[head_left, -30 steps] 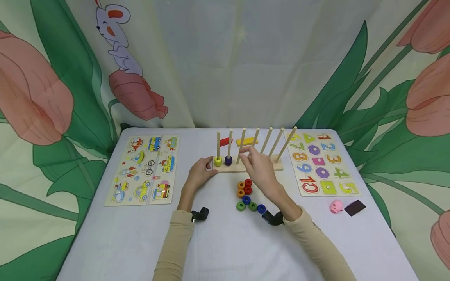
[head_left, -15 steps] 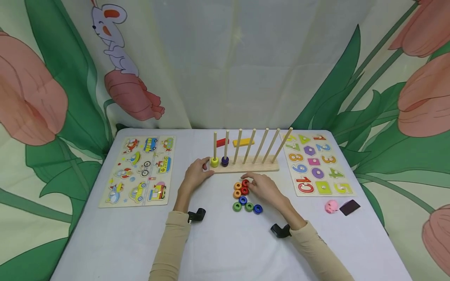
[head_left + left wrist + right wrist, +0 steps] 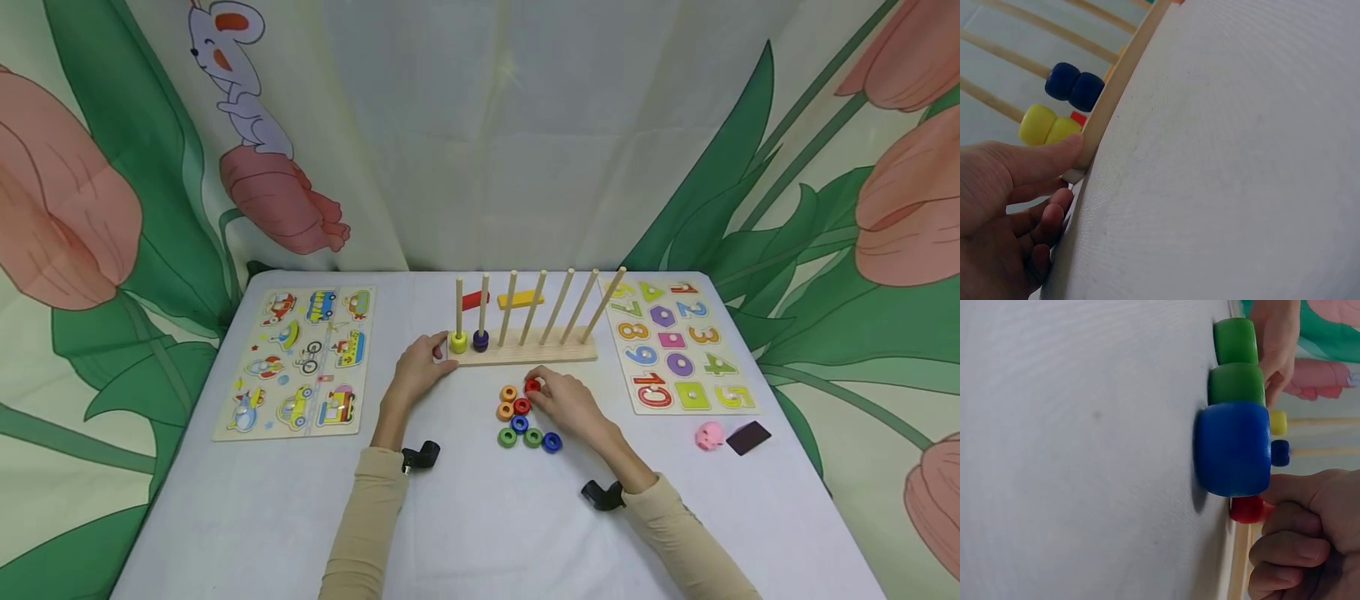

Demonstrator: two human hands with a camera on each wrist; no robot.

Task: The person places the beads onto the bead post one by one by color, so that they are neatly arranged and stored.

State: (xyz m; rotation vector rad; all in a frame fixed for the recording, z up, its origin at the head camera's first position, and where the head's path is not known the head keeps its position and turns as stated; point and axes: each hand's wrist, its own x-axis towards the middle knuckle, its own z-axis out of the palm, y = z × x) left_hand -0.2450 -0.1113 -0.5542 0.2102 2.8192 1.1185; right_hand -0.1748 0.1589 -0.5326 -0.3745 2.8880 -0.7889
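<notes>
My left hand (image 3: 420, 371) holds the left end of a wooden peg rack (image 3: 525, 354), its thumb against the front edge in the left wrist view. The leftmost peg carries yellow beads (image 3: 1050, 125), and the peg beside it dark blue beads (image 3: 1074, 86). In front of the rack, my right hand (image 3: 568, 402) pinches a red bead (image 3: 532, 386) between thumb and forefinger. Close by on the cloth lie another red bead (image 3: 521, 406), two orange beads (image 3: 508, 392), two blue beads (image 3: 552, 442) and two green beads (image 3: 507, 437). The other pegs hold no beads.
A vehicle puzzle board (image 3: 296, 362) lies at the left, a number puzzle board (image 3: 678, 346) at the right. Behind the rack are a red block (image 3: 474, 300) and a yellow block (image 3: 521, 299). A pink pig figure (image 3: 708, 435) and a dark rectangular piece (image 3: 748, 437) lie front right.
My right hand has come from the rack's pegs down to the loose beads. It has taken hold of a red bead and shifted it slightly right. The left hand stays on the rack.
</notes>
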